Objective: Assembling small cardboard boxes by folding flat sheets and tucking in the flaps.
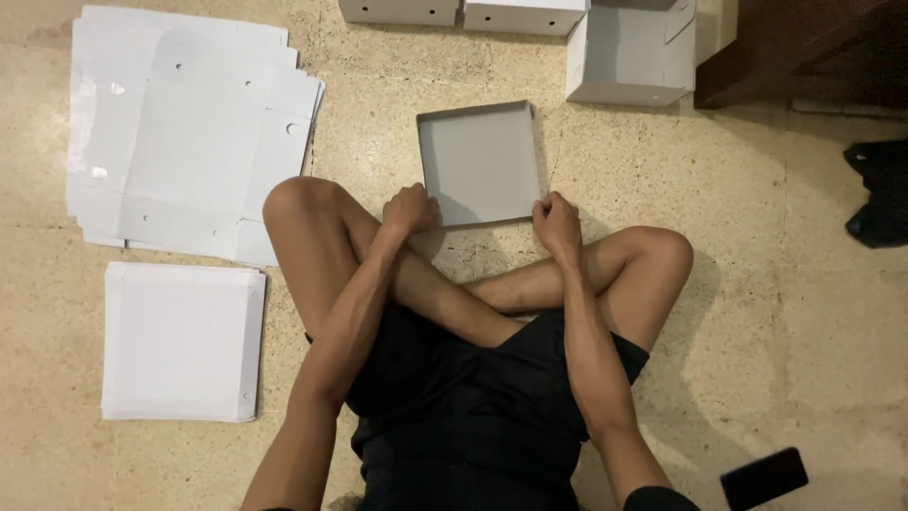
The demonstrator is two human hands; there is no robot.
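Folding looks nearly done: we pinch the near corners of the shallow grey box tray (480,163) on the floor (776,312) with left hand (410,210) and right hand (556,223), fingers closed on its wall, and next we would need to press both corners square.

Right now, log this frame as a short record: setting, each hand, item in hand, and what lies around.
setting: person sitting cross-legged on a speckled floor
left hand: grips near-left corner of the tray
right hand: grips near-right corner
item: shallow grey cardboard tray, open side up
left side: flat white box blanks, second stack
top: folded white boxes
lower right: dark phone
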